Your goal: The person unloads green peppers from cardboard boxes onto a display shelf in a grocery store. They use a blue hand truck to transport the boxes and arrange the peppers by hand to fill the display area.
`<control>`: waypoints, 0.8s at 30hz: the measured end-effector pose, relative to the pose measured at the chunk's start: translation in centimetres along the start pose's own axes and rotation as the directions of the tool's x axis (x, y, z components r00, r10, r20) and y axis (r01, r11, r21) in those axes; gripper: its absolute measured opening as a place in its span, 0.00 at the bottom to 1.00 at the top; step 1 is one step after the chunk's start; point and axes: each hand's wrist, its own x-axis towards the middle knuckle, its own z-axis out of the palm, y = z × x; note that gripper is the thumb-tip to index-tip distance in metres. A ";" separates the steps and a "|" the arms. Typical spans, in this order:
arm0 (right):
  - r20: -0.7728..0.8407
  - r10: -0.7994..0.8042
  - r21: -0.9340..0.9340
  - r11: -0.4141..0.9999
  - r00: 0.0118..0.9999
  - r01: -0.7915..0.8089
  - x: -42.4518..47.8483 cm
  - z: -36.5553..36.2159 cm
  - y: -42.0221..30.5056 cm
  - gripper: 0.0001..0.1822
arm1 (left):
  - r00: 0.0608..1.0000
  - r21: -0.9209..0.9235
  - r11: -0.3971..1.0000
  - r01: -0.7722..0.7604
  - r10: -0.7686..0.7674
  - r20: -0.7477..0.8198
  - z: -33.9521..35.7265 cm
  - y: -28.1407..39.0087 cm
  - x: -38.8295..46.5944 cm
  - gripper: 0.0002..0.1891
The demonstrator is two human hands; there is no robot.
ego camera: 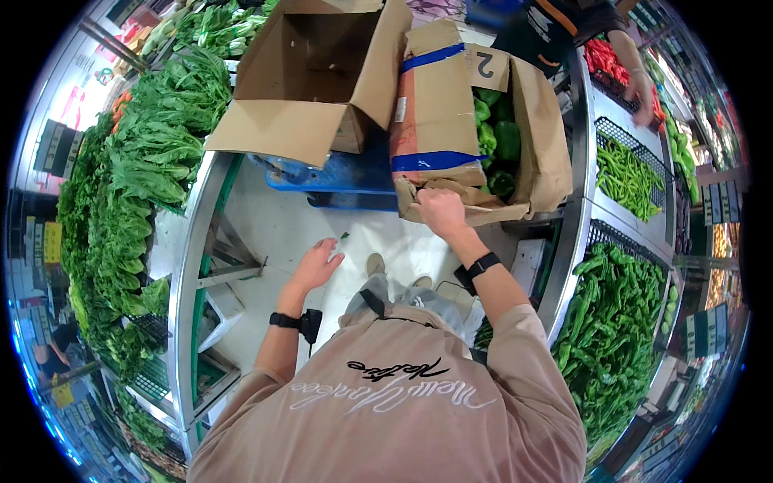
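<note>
My right hand [442, 211] grips the torn near edge of a cardboard box [435, 127] banded with blue tape. Green bell peppers [506, 142] show through the box's open right side; its left flap hides the others. Over the floor, my left hand [316, 265] hangs with fingers apart and holds nothing. Beyond it, to the left of the pepper box, stands a second cardboard box [278, 124] with its flaps spread and only small scraps visible inside. Beneath the boxes is a blue plastic platform or cart [344, 172].
Leafy greens [163, 127] fill the metal-edged stand at left. The right-hand stand holds long green peppers [610, 326], thin green chillies [625, 175] in a black crate and red peppers [604, 63]. Another person's hand [641, 96] reaches over there. A leaf scrap [345, 235] lies on the floor.
</note>
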 end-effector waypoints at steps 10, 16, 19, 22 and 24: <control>-0.056 0.127 -0.055 0.990 0.990 -0.130 -6.3 1.3 -8.8 0.02 | 0.935 -0.768 0.580 0.269 -0.349 0.064 5.9 1.8 2.8 0.26; 0.058 0.255 0.011 0.967 0.965 -0.256 -10.0 1.2 -13.3 0.05 | 0.952 -0.843 0.478 0.246 -0.284 0.117 6.8 3.5 0.3 0.26; 0.121 0.306 0.015 0.951 0.944 -0.310 -11.2 1.1 -16.5 0.07 | 0.959 -0.857 0.449 0.255 -0.228 0.167 7.0 3.5 -2.4 0.26; 0.111 0.328 0.030 0.942 0.938 -0.333 -12.0 1.5 -19.0 0.07 | 0.962 -0.850 0.467 0.244 -0.227 0.151 6.8 3.5 -4.5 0.28; 0.109 0.345 0.002 0.938 0.932 -0.348 -12.6 1.7 -20.9 0.07 | 0.954 -0.810 0.526 0.260 -0.267 0.133 6.6 3.5 -5.5 0.28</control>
